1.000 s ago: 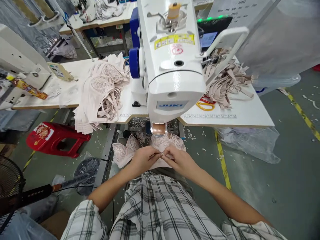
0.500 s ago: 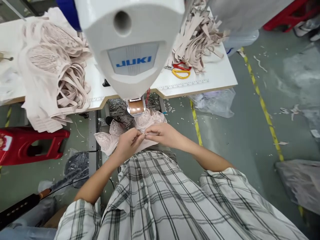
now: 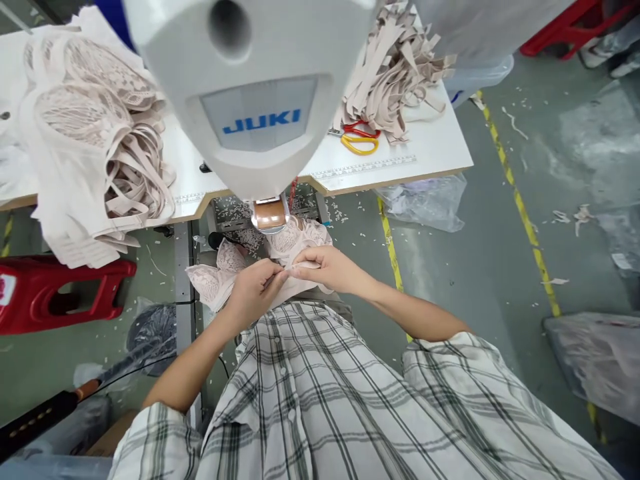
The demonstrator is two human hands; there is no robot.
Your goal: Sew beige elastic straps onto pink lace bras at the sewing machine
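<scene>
Both hands meet below the head of a white JUKI sewing machine (image 3: pixel 260 120). A pale pink lace garment (image 3: pixel 225 263) with cups lies under and around them, reaching up beneath the machine head. My left hand (image 3: pixel 255 287) pinches the garment's edge with thumb and forefinger. Fingertip to fingertip with it, my right hand (image 3: pixel 327 269) pinches the same edge from the right. The small bit between the fingertips is mostly hidden.
Stacked lace pieces (image 3: pixel 85 133) cover the left of the white table (image 3: pixel 345 175). Fabric strips (image 3: pixel 395 80) and scissors (image 3: pixel 360 143) lie on its right. A red stool (image 3: pixel 65 293) stands at left. Plastic bags (image 3: pixel 425 200) hang or lie below the table and on the floor.
The view has shifted slightly, so the machine head and table appear a little further left. Both hands keep nearly the same pinch on the garment, with only slight finger movement.
</scene>
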